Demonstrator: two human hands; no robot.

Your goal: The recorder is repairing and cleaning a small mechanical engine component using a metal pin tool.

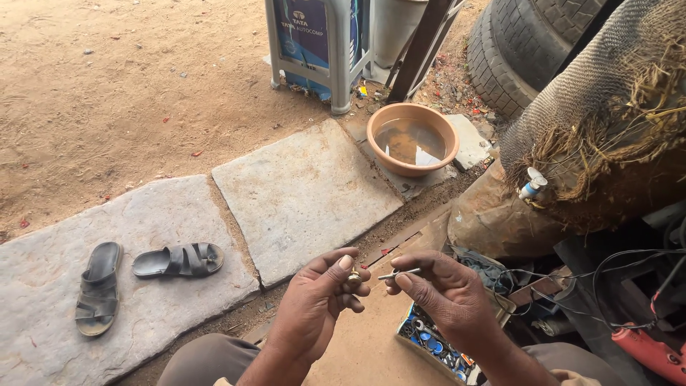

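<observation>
My left hand (pixel 321 297) is closed around a small brass-coloured part (pixel 354 276), pinched between thumb and fingers. My right hand (pixel 443 289) grips a thin metal pin-like tool (pixel 398 273) whose tip points left toward that part. The two hands nearly touch, low in the middle of the view, above my knees. Just under my right hand lies an open box (pixel 432 343) of several small blue and metal pieces.
A brown bowl (pixel 382 123) of water sits on the ground ahead, next to flat stone slabs (pixel 304 189). Two grey sandals (pixel 100 286) lie on the left slab. Tyres (pixel 518 50), a burlap-covered mound (pixel 607 107) with a small tube, black wires and a red tool (pixel 654 354) crowd the right.
</observation>
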